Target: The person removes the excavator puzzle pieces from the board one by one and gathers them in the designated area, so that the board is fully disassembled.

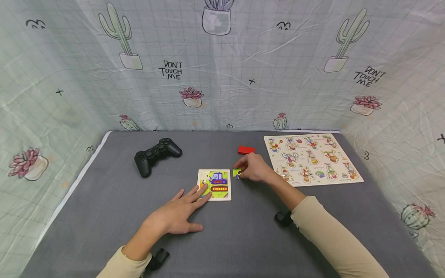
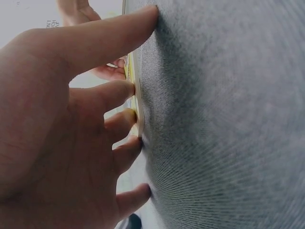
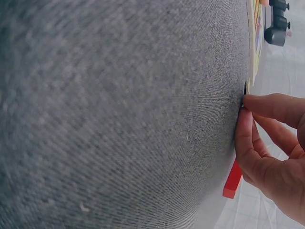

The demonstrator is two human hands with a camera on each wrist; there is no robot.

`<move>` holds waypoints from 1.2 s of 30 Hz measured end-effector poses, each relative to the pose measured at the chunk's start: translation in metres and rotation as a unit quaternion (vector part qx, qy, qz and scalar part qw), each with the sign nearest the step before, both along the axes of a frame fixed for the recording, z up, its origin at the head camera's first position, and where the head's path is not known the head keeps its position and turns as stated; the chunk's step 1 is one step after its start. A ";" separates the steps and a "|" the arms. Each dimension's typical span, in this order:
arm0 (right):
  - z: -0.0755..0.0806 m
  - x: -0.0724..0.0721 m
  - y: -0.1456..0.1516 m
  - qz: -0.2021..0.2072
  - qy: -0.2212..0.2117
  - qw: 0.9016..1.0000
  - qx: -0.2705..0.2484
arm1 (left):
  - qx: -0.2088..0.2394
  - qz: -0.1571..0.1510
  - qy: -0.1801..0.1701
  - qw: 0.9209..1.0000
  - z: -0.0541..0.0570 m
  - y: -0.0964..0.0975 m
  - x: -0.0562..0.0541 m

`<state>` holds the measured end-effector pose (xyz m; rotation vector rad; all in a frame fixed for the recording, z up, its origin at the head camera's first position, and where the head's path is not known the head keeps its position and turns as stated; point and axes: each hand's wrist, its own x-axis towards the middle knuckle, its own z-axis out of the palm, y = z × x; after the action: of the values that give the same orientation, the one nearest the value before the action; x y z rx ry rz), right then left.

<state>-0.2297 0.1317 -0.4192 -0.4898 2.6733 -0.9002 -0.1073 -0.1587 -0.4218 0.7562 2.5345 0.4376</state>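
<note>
A small square jigsaw puzzle (image 1: 201,177) with a purple digger picture lies in a pale frame at mid-table. My left hand (image 1: 179,214) rests spread, its fingertips on the puzzle's lower left part. The left wrist view shows the left fingers (image 2: 121,121) straight against the frame's edge. Just right of the frame, my right hand (image 1: 255,168) pinches a yellow-green puzzle piece (image 1: 236,172) between thumb and fingers. From the right wrist, the piece (image 3: 246,89) appears as a thin edge low over the grey cloth, mostly hidden by the fingertips.
A red block (image 1: 246,150) lies just behind my right hand. To the right is a large board (image 1: 295,154) with animal figures. A black game controller (image 1: 158,154) sits at the back left. Patterned cloth walls (image 1: 222,85) surround the grey table.
</note>
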 end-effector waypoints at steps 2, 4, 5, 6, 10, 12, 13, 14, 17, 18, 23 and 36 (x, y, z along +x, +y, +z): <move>-0.001 -0.001 0.000 0.001 0.000 1.000 0.000 | 0.000 0.000 0.001 1.000 0.000 0.000 0.000; -0.001 -0.001 0.000 0.001 0.001 1.000 -0.001 | 0.001 -0.001 0.002 1.000 0.000 0.001 0.000; -0.002 -0.001 0.000 0.001 0.001 1.000 -0.002 | 0.001 -0.001 0.003 1.000 -0.001 0.001 0.001; -0.002 -0.002 -0.001 0.002 0.002 1.000 -0.003 | 0.001 -0.001 0.003 1.000 -0.001 0.001 0.001; -0.003 -0.003 -0.001 0.000 -0.003 1.000 -0.012 | -0.001 0.000 0.004 1.000 -0.001 0.001 0.002; -0.003 -0.003 0.000 0.000 -0.006 1.000 -0.016 | -0.001 0.000 0.005 1.000 -0.001 0.001 0.003; -0.003 -0.003 0.000 -0.001 -0.007 1.000 -0.018 | -0.001 0.000 0.006 1.000 -0.001 0.001 0.003; -0.003 -0.003 0.000 -0.001 -0.006 1.000 -0.020 | -0.002 0.000 0.007 1.000 -0.001 0.001 0.003; -0.004 -0.004 0.002 0.003 -0.005 1.000 -0.025 | -0.003 0.000 0.009 1.000 -0.001 0.002 0.003; -0.005 -0.004 0.002 0.004 -0.005 1.000 -0.027 | -0.003 0.001 0.008 1.000 -0.001 0.002 0.002; -0.007 -0.006 0.005 0.008 -0.015 0.999 -0.041 | -0.006 0.001 0.005 1.000 -0.001 0.002 0.001; -0.006 -0.002 0.004 0.010 0.029 0.999 -0.041 | -0.003 0.001 0.003 1.000 0.002 0.002 0.002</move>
<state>-0.2320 0.1353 -0.4251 -0.5698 2.6859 -1.0086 -0.1058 -0.1562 -0.4200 0.7529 2.5421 0.4279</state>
